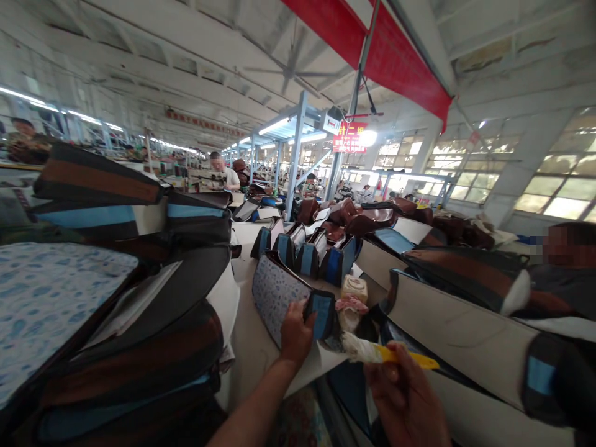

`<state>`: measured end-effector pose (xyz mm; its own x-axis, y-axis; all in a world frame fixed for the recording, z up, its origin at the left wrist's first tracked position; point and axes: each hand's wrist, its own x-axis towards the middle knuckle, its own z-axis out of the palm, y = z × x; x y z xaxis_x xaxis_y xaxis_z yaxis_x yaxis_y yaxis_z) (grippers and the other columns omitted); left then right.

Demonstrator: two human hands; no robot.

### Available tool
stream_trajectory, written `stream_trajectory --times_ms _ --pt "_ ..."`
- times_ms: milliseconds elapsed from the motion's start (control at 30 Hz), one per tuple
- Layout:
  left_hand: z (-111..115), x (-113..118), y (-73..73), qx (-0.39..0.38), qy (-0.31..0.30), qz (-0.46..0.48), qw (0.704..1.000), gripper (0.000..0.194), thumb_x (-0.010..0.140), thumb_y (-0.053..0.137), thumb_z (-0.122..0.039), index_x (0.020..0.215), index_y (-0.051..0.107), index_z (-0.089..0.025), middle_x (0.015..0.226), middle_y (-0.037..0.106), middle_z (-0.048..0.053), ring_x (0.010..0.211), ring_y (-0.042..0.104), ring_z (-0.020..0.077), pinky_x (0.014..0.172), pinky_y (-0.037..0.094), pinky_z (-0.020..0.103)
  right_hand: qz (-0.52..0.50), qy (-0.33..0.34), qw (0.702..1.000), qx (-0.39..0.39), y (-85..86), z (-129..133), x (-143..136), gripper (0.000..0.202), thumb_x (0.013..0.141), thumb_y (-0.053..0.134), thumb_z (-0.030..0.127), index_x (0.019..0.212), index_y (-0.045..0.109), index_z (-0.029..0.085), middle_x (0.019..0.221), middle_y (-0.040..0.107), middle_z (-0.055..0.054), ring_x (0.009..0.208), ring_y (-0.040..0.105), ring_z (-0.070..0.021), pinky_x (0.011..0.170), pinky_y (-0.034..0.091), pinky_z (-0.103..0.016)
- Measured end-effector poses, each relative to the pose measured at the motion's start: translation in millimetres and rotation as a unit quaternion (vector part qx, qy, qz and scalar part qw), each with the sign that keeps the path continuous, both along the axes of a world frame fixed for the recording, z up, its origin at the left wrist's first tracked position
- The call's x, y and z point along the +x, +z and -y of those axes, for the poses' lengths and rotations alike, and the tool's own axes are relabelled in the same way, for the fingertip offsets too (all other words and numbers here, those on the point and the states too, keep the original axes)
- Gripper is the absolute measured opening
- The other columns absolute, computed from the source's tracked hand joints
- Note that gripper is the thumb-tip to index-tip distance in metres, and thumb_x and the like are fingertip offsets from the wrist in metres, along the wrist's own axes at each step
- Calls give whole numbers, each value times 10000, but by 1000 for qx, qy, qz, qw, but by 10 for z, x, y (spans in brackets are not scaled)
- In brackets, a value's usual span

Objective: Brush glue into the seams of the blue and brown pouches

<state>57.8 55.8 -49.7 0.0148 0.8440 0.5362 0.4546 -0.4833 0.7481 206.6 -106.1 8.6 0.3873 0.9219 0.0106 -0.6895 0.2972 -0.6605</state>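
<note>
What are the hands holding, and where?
The right hand grips the brush by its yellow handle; the left hand holds the patterned piece near its blue end.

Daylight glares through the windows [559,180] beyond and to the right of the right hand's [403,388] grip, some panes almost washed out. Above and beyond that grip, a round lamp [369,137] blooms white, with cold tube lights [278,126] to its left. Around both grips the light is dimmer, with soft shadows; left of the left hand's [297,334] hold, dark folds sink nearly to black. The right hand looks slightly blurred, the far background turns soft and hazy, and wide-angle distortion stretches the outer edges
</note>
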Motion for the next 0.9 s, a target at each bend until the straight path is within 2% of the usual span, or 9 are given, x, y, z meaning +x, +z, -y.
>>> stream_trajectory --times_ms 100,233,333,400,467,533,633,733,900 --pt "39 -129 65 -4 -37 20 999 221 852 564 -266 995 706 -173 904 672 70 880 628 228 843 496 357 28 -1 1000 6 -2 8 55 251 768 819 366 866 668 190 563 567 96 374 385 -3 789 590 -265" --pt "310 -351 221 -10 -84 36 996 255 859 579 -308 1032 726 -192 905 668 59 871 616 221 828 495 338 65 -71 995 -8 189 -42 -5 287 719 858 310 824 622 185 531 560 91 376 426 -18 636 577 -183" --pt "560 -424 362 -18 -121 40 992 263 866 591 -340 1042 732 -205 873 652 40 859 610 209 806 492 308 114 -104 988 4 404 -143 -188 341 684 880 324 814 592 195 575 603 62 470 544 -59 477 485 -113" --pt "694 -434 431 -28 -141 46 988 256 871 592 -347 1026 737 -203 852 639 35 853 607 206 803 487 300 182 -123 975 25 499 -244 -346 336 713 851 374 805 580 198 591 605 54 442 514 -66 372 384 -114" --pt "792 -436 476 -43 -167 62 983 252 875 594 -352 1020 736 -203 861 630 33 865 604 206 820 478 298 283 -149 947 42 524 -362 -482 308 765 796 415 789 577 199 571 574 58 395 449 -69 332 329 -151" --pt "854 -448 505 -63 -187 83 977 249 876 598 -365 1008 737 -207 864 619 30 871 600 207 829 468 298 391 -179 901 53 501 -467 -549 286 806 747 431 769 584 199 582 572 43 424 473 -94 370 381 -192" --pt "902 -488 542 -85 -191 104 972 252 873 599 -369 1013 738 -212 852 604 24 863 594 209 824 460 297 508 -218 830 76 486 -518 -496 264 847 695 423 747 588 203 689 641 -16 634 614 -165 622 538 -287" --pt "920 -522 575 -97 -185 108 972 246 862 603 -330 1019 744 -204 833 591 22 845 586 208 810 451 298 574 -266 769 87 561 -436 -386 241 867 669 401 747 579 212 757 670 -39 784 659 -209 821 538 -361" --pt "921 -500 569 -97 -201 120 967 229 869 599 -319 1009 741 -205 850 608 22 874 587 209 826 444 298 567 -291 764 97 614 -372 -454 220 888 643 393 762 582 222 685 644 -15 702 651 -200 708 536 -325"
